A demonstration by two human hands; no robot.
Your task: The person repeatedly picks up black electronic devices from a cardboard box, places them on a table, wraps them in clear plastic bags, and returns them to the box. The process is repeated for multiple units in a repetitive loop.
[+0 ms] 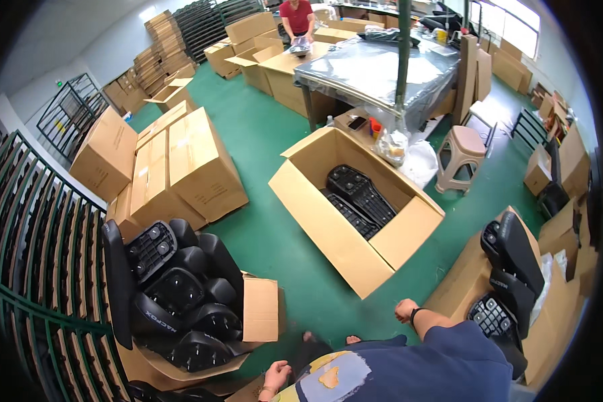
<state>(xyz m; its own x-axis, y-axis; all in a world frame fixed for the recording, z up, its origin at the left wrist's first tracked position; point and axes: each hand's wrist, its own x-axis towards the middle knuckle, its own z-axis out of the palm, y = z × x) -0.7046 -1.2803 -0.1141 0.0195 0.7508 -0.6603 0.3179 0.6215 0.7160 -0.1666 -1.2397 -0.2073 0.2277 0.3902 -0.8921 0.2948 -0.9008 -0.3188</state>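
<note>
An open cardboard carton (321, 231) stands askew on the green floor (251, 234), ahead of the person, with black molded panels (363, 191) lying inside, ribbed faces up. The right hand (405, 310), a dark band at its wrist, is just beyond the carton's near corner, apart from it. Its fingers curl inward; whether they meet the palm cannot be told. The left hand (276, 375) hangs low, near a packed carton (260, 310), fingers loosely bent; whether they touch the thumb is too small to tell.

Black padded seat parts (181, 295) heap above that packed carton's rim. To the right, more black padded parts (512, 261) rest on another carton (459, 275). Farther out, taped boxes (201, 164) stand by a green rack (40, 268) on the left. Beyond the open carton are a plastic stool (461, 153) and a plastic-covered surface (375, 74); a co-worker in red (297, 19) handles a wrapped item (301, 45).
</note>
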